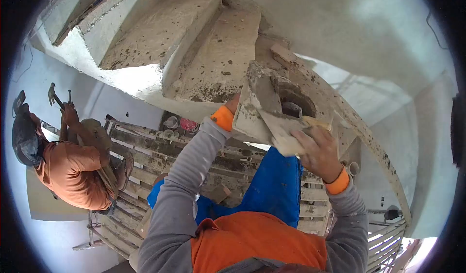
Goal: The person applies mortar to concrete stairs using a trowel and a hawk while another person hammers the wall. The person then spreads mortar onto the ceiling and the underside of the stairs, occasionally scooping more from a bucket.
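Note:
My right hand point(318, 152), with an orange cuff, is closed on a flat mortar-smeared float point(284, 132). The float's pale face lies against the end of a rough mortar-coated step block point(257, 101). At the block's left side, my left hand point(233, 103) touches it; the fingers are hidden behind its edge. Just right of the block, a dark round opening point(296, 101) contains grey material. A yellowish strip point(318, 122) shows beside my right fingers.
Mortar-spattered stair steps point(208, 55) rise to the upper left. A curved rail-like edge point(359, 120) runs down the right. Beneath me is a slatted wooden platform point(141, 176). At left a co-worker point(73, 171) in an orange shirt holds a hammer point(56, 96).

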The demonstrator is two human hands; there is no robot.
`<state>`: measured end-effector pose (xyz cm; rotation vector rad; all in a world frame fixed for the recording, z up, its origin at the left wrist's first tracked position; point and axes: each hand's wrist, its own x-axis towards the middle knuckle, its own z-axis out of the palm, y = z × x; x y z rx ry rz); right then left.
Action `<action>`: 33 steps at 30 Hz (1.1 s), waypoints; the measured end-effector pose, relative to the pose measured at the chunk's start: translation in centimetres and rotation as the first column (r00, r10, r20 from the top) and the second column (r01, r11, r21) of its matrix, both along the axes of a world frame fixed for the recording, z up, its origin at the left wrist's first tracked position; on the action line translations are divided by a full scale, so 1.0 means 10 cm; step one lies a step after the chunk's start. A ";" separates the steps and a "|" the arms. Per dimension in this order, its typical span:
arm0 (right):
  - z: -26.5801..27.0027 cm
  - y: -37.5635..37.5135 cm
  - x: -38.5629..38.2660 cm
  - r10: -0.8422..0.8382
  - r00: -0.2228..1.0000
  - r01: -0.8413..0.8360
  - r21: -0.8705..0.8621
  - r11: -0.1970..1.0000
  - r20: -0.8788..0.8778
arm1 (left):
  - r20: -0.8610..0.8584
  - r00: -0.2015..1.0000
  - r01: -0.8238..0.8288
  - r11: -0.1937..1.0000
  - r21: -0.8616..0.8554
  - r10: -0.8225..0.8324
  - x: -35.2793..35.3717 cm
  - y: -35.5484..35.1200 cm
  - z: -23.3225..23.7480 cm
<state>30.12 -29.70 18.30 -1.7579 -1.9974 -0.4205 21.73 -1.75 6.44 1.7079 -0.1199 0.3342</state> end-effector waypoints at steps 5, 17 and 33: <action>-0.66 0.63 0.67 -0.300 0.932 0.297 -0.043 0.954 -0.202 | -0.051 0.997 0.064 0.997 0.051 -0.061 -0.44 -0.15 0.13; -1.00 0.80 1.01 -0.299 0.709 0.437 0.066 0.897 -0.638 | 0.260 0.891 -0.359 0.928 -0.096 0.372 -1.29 0.31 1.01; -1.53 2.71 -0.02 -0.029 0.806 0.228 0.266 0.937 -0.591 | 0.302 0.297 -0.695 -0.012 0.719 0.906 -1.23 2.17 1.32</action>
